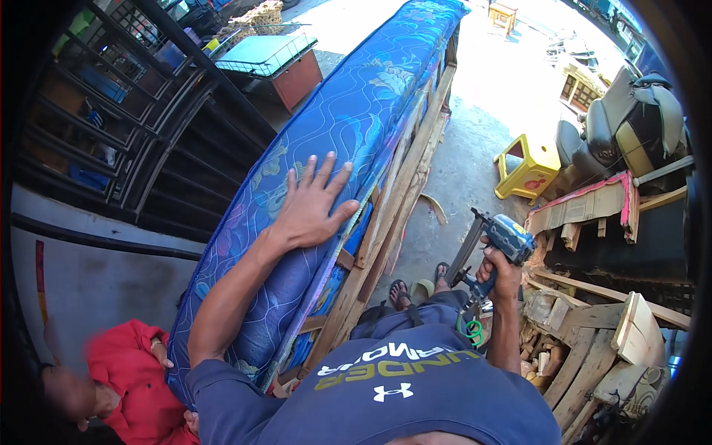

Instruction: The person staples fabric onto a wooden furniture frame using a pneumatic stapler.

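Note:
My left hand lies flat with spread fingers on a long padded panel covered in shiny blue patterned fabric. The panel stands on its edge, and its wooden frame shows along the right side, with loose fabric edges along the slats. Off to the right of the frame, my right hand is wrapped round the handle of a pneumatic staple gun. The gun is held in the air, apart from the panel, and a green coiled air hose hangs below it.
A person in a red top is at the panel's near left end, hands by it. Right stand a yellow plastic stool, worn seats and a wooden crate of scraps. A metal gate and a glass-topped table are left.

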A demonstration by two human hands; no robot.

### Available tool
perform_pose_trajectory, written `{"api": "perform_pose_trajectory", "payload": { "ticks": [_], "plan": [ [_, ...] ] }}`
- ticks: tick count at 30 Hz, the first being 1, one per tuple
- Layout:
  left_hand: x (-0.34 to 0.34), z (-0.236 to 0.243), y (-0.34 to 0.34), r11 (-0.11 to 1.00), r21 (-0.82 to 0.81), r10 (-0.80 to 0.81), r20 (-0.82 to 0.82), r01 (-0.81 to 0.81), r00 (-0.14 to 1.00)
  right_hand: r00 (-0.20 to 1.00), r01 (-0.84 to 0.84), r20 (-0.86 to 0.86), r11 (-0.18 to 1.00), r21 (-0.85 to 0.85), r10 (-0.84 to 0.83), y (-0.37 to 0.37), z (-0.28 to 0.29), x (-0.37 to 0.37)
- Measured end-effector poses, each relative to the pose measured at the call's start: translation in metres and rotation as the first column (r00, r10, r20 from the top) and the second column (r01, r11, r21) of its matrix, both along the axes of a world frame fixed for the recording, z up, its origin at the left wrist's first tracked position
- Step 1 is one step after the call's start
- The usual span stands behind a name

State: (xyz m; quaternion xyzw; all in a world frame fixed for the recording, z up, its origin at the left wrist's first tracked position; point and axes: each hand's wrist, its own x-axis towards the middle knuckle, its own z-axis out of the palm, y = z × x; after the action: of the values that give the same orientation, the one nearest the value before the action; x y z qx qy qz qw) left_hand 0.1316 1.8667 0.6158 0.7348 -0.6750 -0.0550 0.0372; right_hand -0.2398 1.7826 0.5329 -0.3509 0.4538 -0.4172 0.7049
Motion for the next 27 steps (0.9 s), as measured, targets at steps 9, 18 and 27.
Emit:
{"api": "perform_pose_trajectory", "payload": {
  "ticks": [9,18,27],
  "plan": [
    [-0.245,0.014,-0.087,0.789,0.218,-0.322,-0.650,0.575,0.689,0.810,0.226,0.582,0.954,-0.197,-0.072,0.010,0.020,-0.064],
    [-0.421,-0.075,-0.050,0.523,-0.148,-0.721,-0.602,0.839,0.343,0.508,0.784,0.604,0.621,-0.027,-0.615,0.130,-0.037,-0.207],
    [-0.447,-0.115,-0.004,0.042,0.272,-0.537,-0.805,0.961,0.251,0.096,0.967,0.831,0.251,0.053,-0.548,0.278,-0.088,-0.256]
  ]
}}
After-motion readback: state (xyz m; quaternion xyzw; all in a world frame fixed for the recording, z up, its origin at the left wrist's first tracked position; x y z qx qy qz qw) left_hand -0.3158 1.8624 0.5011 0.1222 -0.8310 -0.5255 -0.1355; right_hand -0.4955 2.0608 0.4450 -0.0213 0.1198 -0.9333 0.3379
